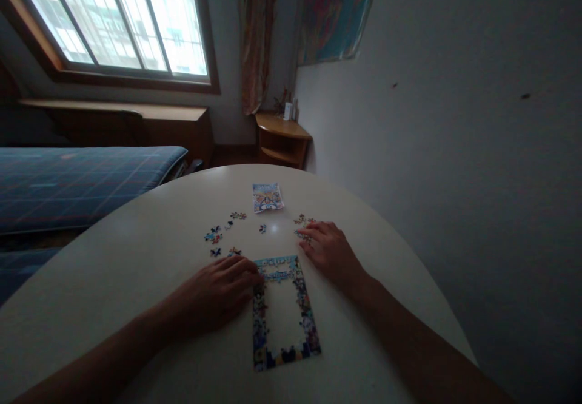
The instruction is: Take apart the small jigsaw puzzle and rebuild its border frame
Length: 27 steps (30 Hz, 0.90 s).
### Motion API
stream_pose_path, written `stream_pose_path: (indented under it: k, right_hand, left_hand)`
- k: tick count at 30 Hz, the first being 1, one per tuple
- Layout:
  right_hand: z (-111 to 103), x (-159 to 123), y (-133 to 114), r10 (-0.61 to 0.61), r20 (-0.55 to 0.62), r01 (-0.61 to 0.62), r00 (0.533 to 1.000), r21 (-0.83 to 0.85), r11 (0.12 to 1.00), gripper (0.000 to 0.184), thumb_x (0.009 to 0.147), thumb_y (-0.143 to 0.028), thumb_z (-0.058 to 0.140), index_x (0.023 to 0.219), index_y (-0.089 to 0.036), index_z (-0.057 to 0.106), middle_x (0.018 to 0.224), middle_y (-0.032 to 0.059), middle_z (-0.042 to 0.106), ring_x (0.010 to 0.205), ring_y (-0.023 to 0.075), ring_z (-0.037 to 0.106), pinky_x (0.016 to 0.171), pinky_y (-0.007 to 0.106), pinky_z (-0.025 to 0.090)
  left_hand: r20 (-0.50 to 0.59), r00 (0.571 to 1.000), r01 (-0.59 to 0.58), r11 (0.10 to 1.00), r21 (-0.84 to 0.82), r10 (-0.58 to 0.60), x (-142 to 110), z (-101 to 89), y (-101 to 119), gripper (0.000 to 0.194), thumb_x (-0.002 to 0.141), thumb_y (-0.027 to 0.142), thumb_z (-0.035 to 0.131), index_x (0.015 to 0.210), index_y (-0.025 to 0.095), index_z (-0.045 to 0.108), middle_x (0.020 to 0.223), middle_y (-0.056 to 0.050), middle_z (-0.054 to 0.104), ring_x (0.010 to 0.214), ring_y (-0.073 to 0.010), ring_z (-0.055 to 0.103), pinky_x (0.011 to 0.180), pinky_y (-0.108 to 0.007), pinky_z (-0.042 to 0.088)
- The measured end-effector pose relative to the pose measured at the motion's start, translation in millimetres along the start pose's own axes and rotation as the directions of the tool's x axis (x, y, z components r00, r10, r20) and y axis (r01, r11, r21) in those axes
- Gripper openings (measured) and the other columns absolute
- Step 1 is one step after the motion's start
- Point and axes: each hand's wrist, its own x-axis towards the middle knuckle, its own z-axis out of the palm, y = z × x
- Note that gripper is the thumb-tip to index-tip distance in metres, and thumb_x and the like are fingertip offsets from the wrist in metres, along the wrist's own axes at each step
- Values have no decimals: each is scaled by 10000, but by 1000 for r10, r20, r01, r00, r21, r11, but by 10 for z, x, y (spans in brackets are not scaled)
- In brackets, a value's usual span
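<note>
A partly assembled jigsaw puzzle (310,322) lies on the table in front of me, its border joined into a rectangle with bare tabletop showing in the middle. My left hand (230,282) rests flat with its fingertips at the upper left edge of the puzzle. Beyond the upper right corner, my right hand (325,247) has its fingers apart, fingertips on loose puzzle pieces (301,219); the hand partly hides them. More loose pieces (213,234) are scattered to the left, and a single piece (262,228) lies between the hands.
A small printed picture sheet (268,198) lies farther back on the round white table (182,201). The wall (454,167) stands close on the right. To the left is a bed with a plaid mattress (82,179); a corner shelf (284,128) stands behind the table.
</note>
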Motion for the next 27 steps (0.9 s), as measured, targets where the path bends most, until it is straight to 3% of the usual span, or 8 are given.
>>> stream_pose_path:
  k: [4,11,15,18,21,27]
  right_hand:
    - [86,17,83,-2,88,1,996,9,1000,341,948,-324,575,1255,-206,662,1305,88,641,1268,282,476,1063,480,379]
    - [-23,22,45,-130,143,124,981,55,991,138,926,-232,614,954,-201,746,1047,64,739,1104,227,577,990,419,428]
    - [-138,12,29,-95,193,75,976,107,991,108,861,-141,654,878,-206,739,949,49,743,1037,215,608,947,379,453]
    - [-227,-5,16,-19,241,-8,970,114,993,189,812,-102,657,951,-204,733,921,49,741,1002,223,621,904,368,473]
    - [-316,-30,16,37,295,-63,955,78,995,260,810,-166,675,1065,-193,719,858,50,738,973,246,624,886,389,477]
    - [-495,-83,52,34,388,-73,921,86,994,267,828,-182,650,1080,-214,729,899,48,731,973,240,622,917,390,459]
  left_hand:
    - [9,1000,16,1000,5,-16,0,7,1,271,957,150,474,1213,187,556,1150,-93,631,1042,-234,591,917,-412,535]
    - [47,999,19,1000,-9,-18,-1,-11,0,244,974,139,446,1187,180,557,1165,-96,618,1056,-233,582,921,-405,526]
    - [41,999,7,1000,-7,-6,-10,4,-15,260,968,137,448,1199,182,558,1163,-97,618,1052,-234,580,919,-408,524]
    - [25,1000,4,1000,-9,-4,-15,18,-23,259,969,137,452,1193,191,570,1151,-92,626,1044,-225,585,918,-400,523]
    - [7,1000,10,1000,-26,-10,-10,12,-19,255,967,135,457,1186,195,573,1152,-88,629,1044,-220,590,923,-394,524]
    - [18,1000,-5,1000,-23,6,5,-16,-8,249,972,144,445,1185,193,565,1152,-89,627,1046,-229,589,897,-395,541]
